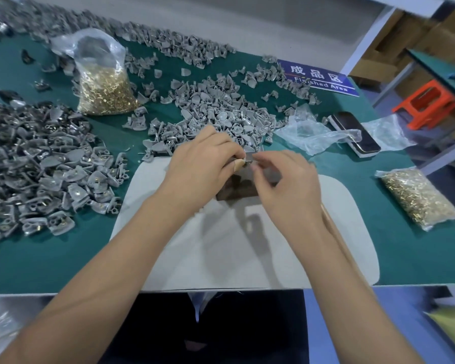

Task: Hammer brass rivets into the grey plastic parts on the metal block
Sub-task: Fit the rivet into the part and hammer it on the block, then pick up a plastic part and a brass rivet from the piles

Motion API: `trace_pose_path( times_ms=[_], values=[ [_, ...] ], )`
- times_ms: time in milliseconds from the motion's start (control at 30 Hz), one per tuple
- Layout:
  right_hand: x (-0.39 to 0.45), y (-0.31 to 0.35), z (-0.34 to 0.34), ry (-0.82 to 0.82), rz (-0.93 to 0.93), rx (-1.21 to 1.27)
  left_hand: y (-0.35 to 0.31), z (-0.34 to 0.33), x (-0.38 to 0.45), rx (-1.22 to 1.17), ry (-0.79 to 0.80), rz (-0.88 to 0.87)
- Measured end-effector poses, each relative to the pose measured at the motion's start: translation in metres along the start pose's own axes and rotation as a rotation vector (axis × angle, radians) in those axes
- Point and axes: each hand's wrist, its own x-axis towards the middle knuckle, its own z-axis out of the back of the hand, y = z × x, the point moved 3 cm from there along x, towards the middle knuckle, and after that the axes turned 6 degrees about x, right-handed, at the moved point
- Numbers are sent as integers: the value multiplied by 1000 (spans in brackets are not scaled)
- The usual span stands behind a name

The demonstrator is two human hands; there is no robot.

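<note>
A dark metal block [237, 189] stands on a pale grey pad [247, 245] at the middle of the green table. My left hand [202, 164] sits over the block's left top, its fingers pinching a small grey plastic part [248, 160] there. My right hand [286, 185] is beside it on the right, its thumb and forefinger pinched at the same part; whether a rivet is between them is hidden. A wooden hammer handle [336, 232] lies under my right forearm. Brass rivets fill a standing bag [105, 93] at the back left and a flat bag [418, 198] at the right.
Loose grey parts [216, 114] are heaped behind the block. A pile of riveted parts [37, 164] lies to the left. Crumpled clear plastic [307, 132], a phone [355, 132] and a blue "Finished Area" sign [318, 77] sit at the back right. An orange stool [426, 103] stands beyond the table.
</note>
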Motion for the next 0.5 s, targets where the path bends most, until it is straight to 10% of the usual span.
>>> trace_pose_path(
  times_ms=[500],
  values=[
    [41, 123, -128, 398, 195, 329, 117, 93, -98, 176, -98, 399]
  ],
)
